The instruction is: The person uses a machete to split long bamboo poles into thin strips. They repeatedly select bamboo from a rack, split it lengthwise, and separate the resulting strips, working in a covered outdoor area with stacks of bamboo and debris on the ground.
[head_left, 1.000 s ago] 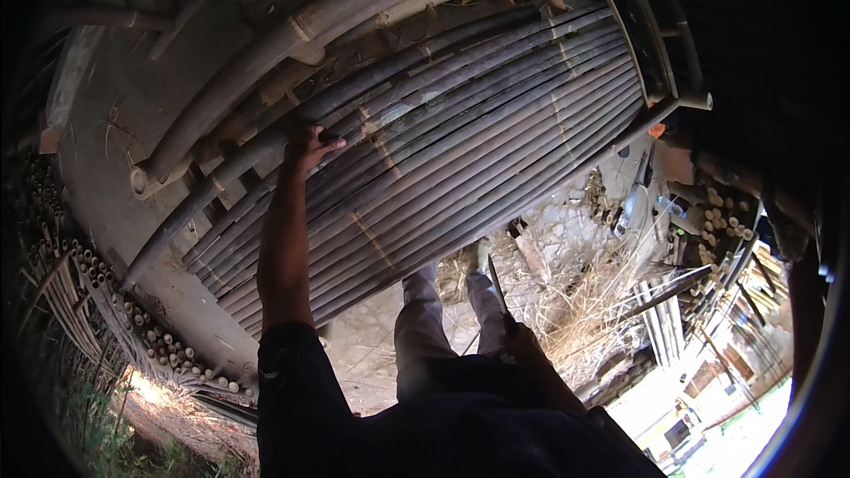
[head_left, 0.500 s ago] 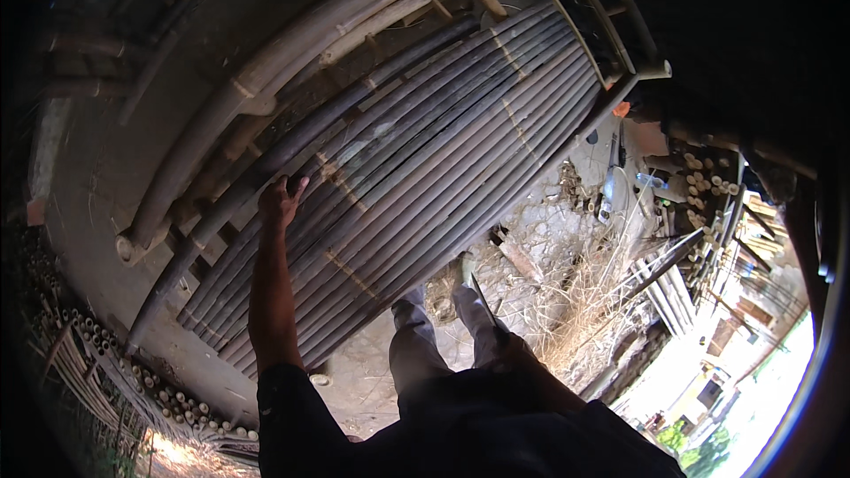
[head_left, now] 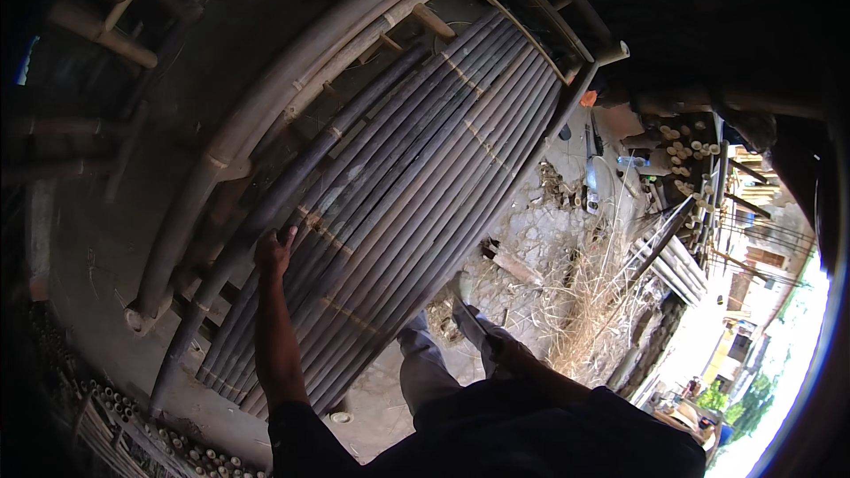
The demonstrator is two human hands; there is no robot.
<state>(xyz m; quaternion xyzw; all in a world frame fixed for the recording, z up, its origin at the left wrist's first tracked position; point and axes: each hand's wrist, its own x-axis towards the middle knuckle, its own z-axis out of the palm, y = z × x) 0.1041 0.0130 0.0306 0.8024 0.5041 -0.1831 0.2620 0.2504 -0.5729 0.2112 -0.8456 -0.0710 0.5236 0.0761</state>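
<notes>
A long bamboo bench [head_left: 403, 177] with a slatted surface lies diagonally before me, its slats tied by pale cross bindings. My left hand [head_left: 274, 252] rests on the edge slats beside a dark bamboo pole [head_left: 288, 181] that runs along the bench's far side. Its thumb stands apart from the fingers, which show poorly in shadow. My right hand [head_left: 506, 356] is low near my legs, closed round a thin, dark, knife-like blade [head_left: 467, 312] that points up and left. Shade hides most of the right fingers and the handle.
Thick curved bamboo poles [head_left: 217, 164] form a frame on the far side. Dry straw and shavings [head_left: 580, 301] cover the floor at right, near cut bamboo lengths [head_left: 670, 267]. A stack of bamboo ends [head_left: 682, 155] stands farther right. More bamboo ends [head_left: 186, 447] lie at lower left.
The view has shifted, so the bench sits lower and farther left in it. My left hand keeps about the same place on the bench. My right hand still holds the blade low.
</notes>
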